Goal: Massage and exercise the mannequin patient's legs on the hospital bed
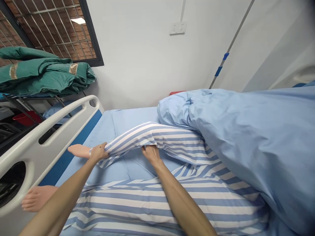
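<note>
As seen from the head view, where I look down past two bare forearms, the work seems partway along. The blue quilt [233, 127] already lies bunched back toward the right, leaving both legs uncovered below it, and the far leg [154, 133], in striped trousers, appears slightly bent at the knee and raised off the sheet [133, 114]. What is left, as I judge it, is whatever concerns that leg while it is held: it has not been laid down, and the near leg [137, 198] lies along the bed with neither hand holding it.

The far leg lies across the front of both hands. The left hand [98, 152] is closed around its lower end, gripping the trouser cuff just beside the bare far foot [79, 150]. The right hand [151, 153] reaches under the knee, its fingers going out of sight beneath the striped cloth; I can't tell whether they are spread or curled there. The near foot [39, 197] sticks out by the footboard [59, 126], partly behind the left forearm.
</note>
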The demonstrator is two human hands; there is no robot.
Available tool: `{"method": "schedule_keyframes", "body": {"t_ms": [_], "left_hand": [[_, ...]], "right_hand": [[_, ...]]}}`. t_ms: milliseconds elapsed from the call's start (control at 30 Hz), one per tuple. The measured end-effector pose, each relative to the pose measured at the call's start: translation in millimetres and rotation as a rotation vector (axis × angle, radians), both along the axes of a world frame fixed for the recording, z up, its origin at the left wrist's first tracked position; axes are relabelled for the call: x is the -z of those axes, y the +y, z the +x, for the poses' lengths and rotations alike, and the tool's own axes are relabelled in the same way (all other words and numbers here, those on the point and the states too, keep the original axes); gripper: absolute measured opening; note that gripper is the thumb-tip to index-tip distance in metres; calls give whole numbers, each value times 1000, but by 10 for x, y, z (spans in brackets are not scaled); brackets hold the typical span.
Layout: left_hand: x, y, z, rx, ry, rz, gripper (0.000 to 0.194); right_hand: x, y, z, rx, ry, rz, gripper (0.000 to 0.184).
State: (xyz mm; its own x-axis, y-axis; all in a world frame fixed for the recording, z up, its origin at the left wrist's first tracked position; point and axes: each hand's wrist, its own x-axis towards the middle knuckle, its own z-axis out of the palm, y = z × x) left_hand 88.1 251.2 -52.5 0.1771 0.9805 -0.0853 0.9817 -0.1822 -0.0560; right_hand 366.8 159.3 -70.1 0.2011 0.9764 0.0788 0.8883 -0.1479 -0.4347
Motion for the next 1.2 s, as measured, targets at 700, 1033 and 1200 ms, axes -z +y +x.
{"method": "schedule_keyframes", "body": {"t_ms": [700,1033,1200], "left_hand": [[300,-402,874,-101,-365,-16,45],[258,-412,870,-110,-384,-13,44],[195,-419,951,-129,-426,-31,39]], "right_hand": [[59,-2,68,122,-57,269,67],[51,-9,60,127,-15,361,66],[50,-2,117,139,-14,446,65]]}}
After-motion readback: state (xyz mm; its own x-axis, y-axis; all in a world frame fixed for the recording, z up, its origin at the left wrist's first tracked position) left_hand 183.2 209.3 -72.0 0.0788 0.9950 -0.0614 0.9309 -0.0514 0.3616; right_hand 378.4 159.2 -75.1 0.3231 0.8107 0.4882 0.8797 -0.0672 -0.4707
